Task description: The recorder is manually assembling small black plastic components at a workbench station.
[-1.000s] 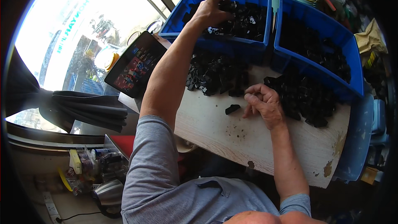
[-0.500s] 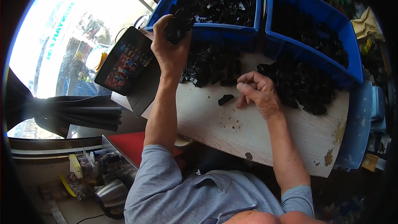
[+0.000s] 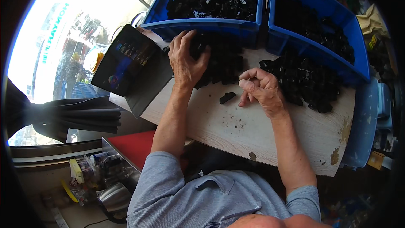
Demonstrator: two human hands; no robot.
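Note:
My left hand [image 3: 184, 61] is at the left pile of small black plastic parts [image 3: 225, 65], below the front wall of a blue bin [image 3: 202, 27]. Its fingers curl around black parts [image 3: 197, 47]; how many is hidden in the dark heap. My right hand [image 3: 265, 93] hovers above the table [image 3: 219, 126], left of the right-hand pile of black parts [image 3: 306, 76]. Thumb and forefinger press together there, the other fingers are bent, and nothing shows between them. A single black part [image 3: 227, 98] lies on the table between both hands.
Behind the left pile, the left blue bin holds many black parts with metal pieces. A second blue bin [image 3: 320, 38] with black parts stands at right. A tablet [image 3: 126, 61] leans at left by the window. A light-blue tub [image 3: 359, 135] borders the table's right edge.
My left hand has come down from the left bin's front rim onto the left pile with black parts. The right hand has hardly moved. The tablet's picture has changed.

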